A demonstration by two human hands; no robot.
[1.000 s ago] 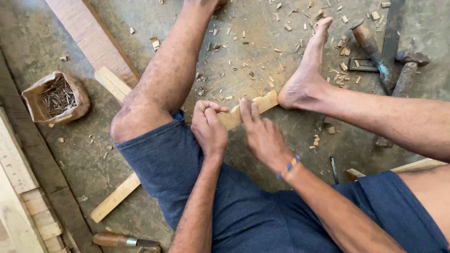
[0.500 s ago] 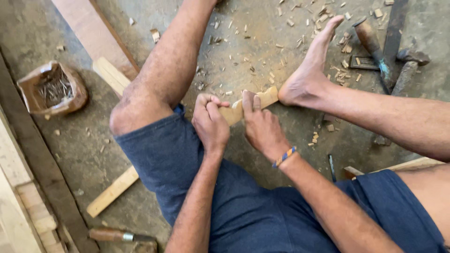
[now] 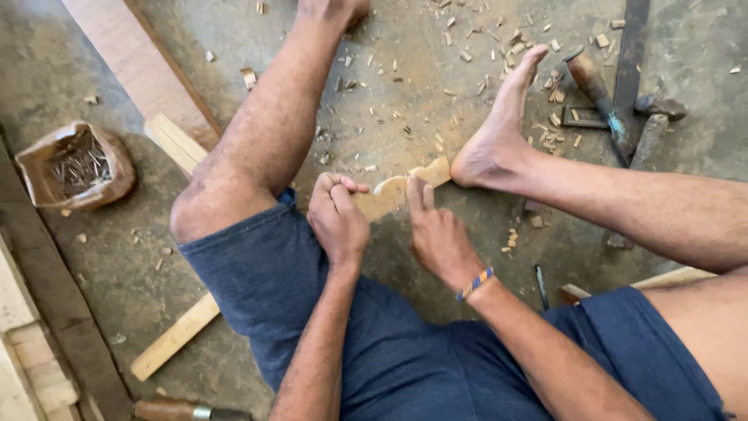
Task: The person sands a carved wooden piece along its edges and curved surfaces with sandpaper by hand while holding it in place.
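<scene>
I sit on a dusty concrete floor with my legs spread. A pale carved wooden piece (image 3: pixel 399 191) with a scalloped edge lies between my knees, its far end pressed against my right foot (image 3: pixel 499 140). My left hand (image 3: pixel 336 220) is curled in a fist around the near end of the piece. My right hand (image 3: pixel 436 230) rests on it from the right, fingers closed over its middle, a beaded band on the wrist. Whether either hand also holds a small tool is hidden.
A torn paper bag of nails (image 3: pixel 74 168) sits at the left. Wooden planks (image 3: pixel 140 66) and a slat (image 3: pixel 175 337) lie around my left leg. Chisels and a metal square (image 3: pixel 615 101) lie right of the foot. Wood chips litter the floor. A wooden tool handle (image 3: pixel 167 410) lies at the bottom.
Both hands stay on the wooden piece with only small shifts of the fingers. The view has drifted slightly.
</scene>
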